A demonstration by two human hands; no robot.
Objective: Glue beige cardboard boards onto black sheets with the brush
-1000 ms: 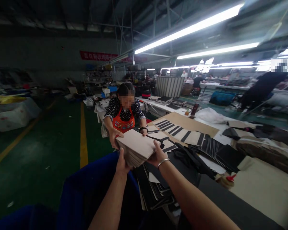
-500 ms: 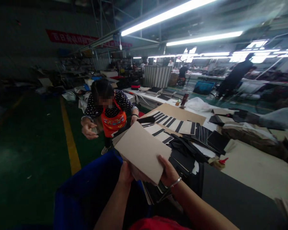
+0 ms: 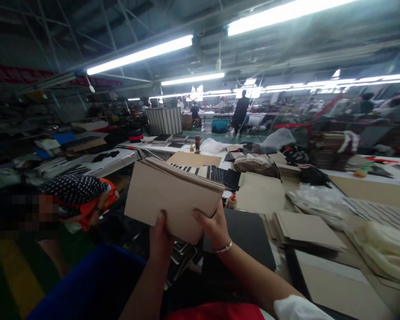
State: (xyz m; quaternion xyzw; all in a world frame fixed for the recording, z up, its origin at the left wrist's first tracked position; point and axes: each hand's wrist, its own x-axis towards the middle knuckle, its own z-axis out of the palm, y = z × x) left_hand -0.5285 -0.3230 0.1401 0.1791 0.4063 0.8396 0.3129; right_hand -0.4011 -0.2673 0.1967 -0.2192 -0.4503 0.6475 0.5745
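Note:
A stack of beige cardboard sheets [image 3: 173, 193] is held up in front of me, tilted so its broad face points toward me. My left hand [image 3: 162, 235] grips its lower edge, thumb on the near face. My right hand [image 3: 215, 224], with a silver bracelet at the wrist, clasps the lower right corner, its thumb also on the near face. The fingers behind the sheets are hidden. Below the stack, dark pieces with pale edges [image 3: 183, 258] show beside a black board [image 3: 240, 235] on the table.
A blue bin [image 3: 96, 278] stands at the lower left. Beyond it a person in a dotted top [image 3: 75, 191] bends low. To the right lie another cardboard stack [image 3: 306, 231], a pale sheet [image 3: 262, 191] and clear plastic wrapping [image 3: 316, 202]. A small red-capped bottle [image 3: 232, 200] stands behind my right hand.
My view has swung to the right. The cardboard stack has been tipped more upright, showing its edges along the top. The person at left has bent down from standing.

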